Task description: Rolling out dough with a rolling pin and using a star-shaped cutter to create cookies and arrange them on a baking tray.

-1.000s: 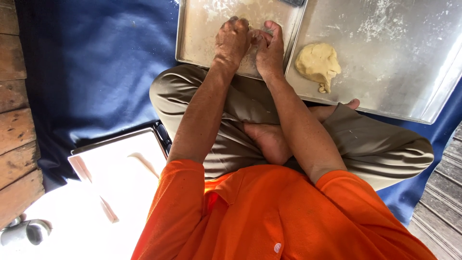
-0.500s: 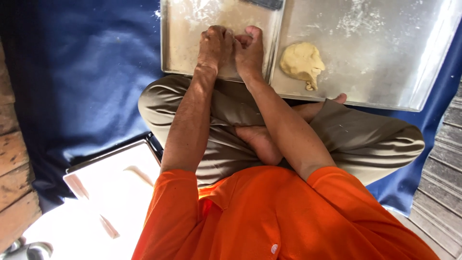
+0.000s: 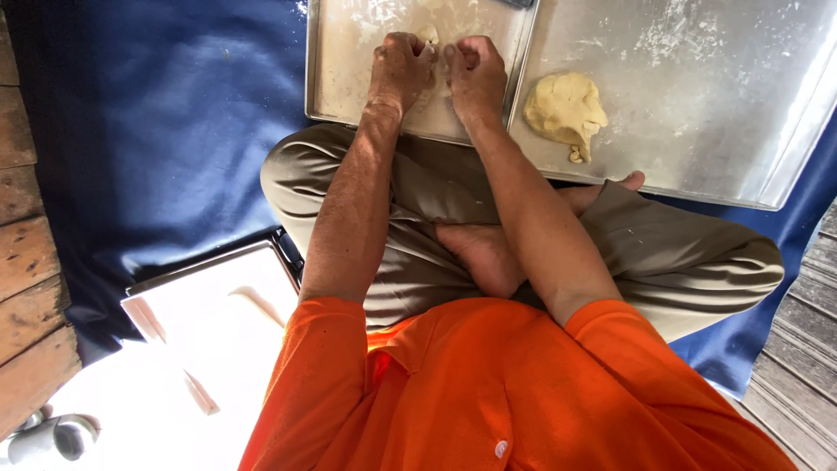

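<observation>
I sit cross-legged with both arms stretched over a floured metal tray point(image 3: 349, 78). My left hand point(image 3: 397, 70) and my right hand point(image 3: 475, 74) are curled side by side above it. They pinch a small pale piece of dough point(image 3: 427, 35) between their fingertips, and most of it is hidden by the fingers. A larger lump of yellowish dough point(image 3: 565, 105) lies on a second, bigger metal tray point(image 3: 715, 105) just right of my right hand, with crumbs at its near edge.
Both trays rest on a blue cloth point(image 3: 174, 131) spread over wooden planks point(image 3: 26, 262). A white rectangular tray point(image 3: 209, 314) with pale strips in it sits by my left knee. More grey planks point(image 3: 802, 349) lie at the right.
My hands have drawn slightly apart on the left tray, and the small dough piece now shows between the fingertips. The view has shifted a little; the big lump has not moved.
</observation>
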